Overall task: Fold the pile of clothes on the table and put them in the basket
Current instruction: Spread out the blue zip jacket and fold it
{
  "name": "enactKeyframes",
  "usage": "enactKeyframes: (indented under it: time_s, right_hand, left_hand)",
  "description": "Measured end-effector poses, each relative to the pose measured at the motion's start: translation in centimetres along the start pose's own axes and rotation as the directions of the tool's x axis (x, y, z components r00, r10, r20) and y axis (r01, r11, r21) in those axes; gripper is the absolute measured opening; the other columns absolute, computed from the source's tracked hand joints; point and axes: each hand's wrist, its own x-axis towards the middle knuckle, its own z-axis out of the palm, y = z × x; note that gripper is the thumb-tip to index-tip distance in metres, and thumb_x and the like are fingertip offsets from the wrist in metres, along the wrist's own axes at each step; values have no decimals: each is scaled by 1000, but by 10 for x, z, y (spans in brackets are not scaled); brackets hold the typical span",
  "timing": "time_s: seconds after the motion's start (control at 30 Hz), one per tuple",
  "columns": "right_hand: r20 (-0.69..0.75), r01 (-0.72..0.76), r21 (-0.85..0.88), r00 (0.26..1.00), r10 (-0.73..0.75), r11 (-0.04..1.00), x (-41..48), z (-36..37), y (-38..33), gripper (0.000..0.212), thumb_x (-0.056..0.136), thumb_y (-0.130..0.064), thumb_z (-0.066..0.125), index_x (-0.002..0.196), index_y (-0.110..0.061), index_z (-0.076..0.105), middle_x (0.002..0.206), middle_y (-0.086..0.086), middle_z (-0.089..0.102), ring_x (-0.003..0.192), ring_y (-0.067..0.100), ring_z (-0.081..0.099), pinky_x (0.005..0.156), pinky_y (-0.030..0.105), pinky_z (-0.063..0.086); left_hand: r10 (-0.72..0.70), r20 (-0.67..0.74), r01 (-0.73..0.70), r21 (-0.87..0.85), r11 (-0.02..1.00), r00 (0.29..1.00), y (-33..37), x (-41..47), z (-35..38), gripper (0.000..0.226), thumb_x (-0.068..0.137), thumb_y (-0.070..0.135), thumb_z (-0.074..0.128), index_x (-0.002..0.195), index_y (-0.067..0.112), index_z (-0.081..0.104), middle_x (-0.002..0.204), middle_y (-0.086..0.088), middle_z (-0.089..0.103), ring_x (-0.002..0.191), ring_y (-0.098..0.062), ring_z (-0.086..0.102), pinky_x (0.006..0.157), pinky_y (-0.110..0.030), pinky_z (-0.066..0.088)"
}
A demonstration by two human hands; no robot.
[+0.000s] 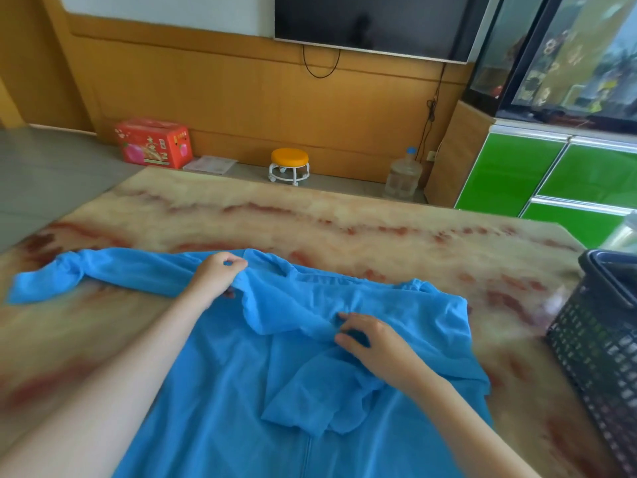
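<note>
thin blue long-sleeved garment (310, 391) | left hand (220, 274) fingers pinch its shoulder; sleeve (103, 274) stretches leftward, nearest them | right hand (372, 343) fingers pinch chest fold

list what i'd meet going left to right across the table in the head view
sleeve end of the blue garment → left hand → right hand → black basket
</note>
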Motion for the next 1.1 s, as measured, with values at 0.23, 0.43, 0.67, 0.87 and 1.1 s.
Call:
enactKeyframes:
  time_s: [0.23, 0.43, 0.67, 0.87, 1.1]
  right_hand:
    - [-124, -121, 147, 982, 139, 982, 9, -11, 0, 34, 97, -25, 48, 131, -32, 52, 133, -14, 50, 122, 3, 44, 92, 12, 29]
    - [47, -234, -415, 960, 277, 879, 16, -18, 37, 74, 88, -68, 11, 151, -28, 5, 159, -3, 4, 145, 15, 10, 118, 37, 6]
    - [-130, -242, -360, 969, 208, 901, 5, -16, 52, 90, 62, -81, -23, 141, -36, -23, 154, -12, -23, 138, 7, -28, 113, 34, -18]
    - [-93, -273, -240, 962, 257, 932, -27, -31, 54, 78, 76, -78, -2, 143, -39, -13, 150, -16, -25, 140, 3, -23, 116, 30, -8]
    - [-60, -294, -362, 954, 293, 884, -48, -24, 69, 105, 45, -86, -33, 137, -36, -22, 145, -16, -27, 137, 4, -22, 113, 28, -13]
  left_hand:
    - [-85, 39, 74, 220, 973, 996, -8, -7, 1, 61, 75, 34, 77, 125, 10, 52, 114, -11, 59, 102, -25, 58, 89, -33, 43]
    - [183, -153, -128, 317, 940, 971, -22, -9, -1, 45, 81, -10, 55, 123, 6, 57, 117, -20, 52, 110, -33, 52, 91, -32, 38]
    - [533, -192, -371, 527, 765, 824, -28, -23, 19, 40, 76, -9, 58, 111, 7, 67, 118, -22, 55, 103, -44, 55, 91, -48, 43]
    - [300, 428, -516, 592, 619, 852, -22, -58, 67, 91, 73, 79, 5, 149, 30, 16, 159, 0, 0, 146, -14, -2, 116, -35, 3]
    - [0, 343, -280, 766, 578, 939, -23, -46, 39, 77, 86, 73, 23, 146, 39, -12, 153, -6, -28, 142, -18, -23, 116, -40, -9]
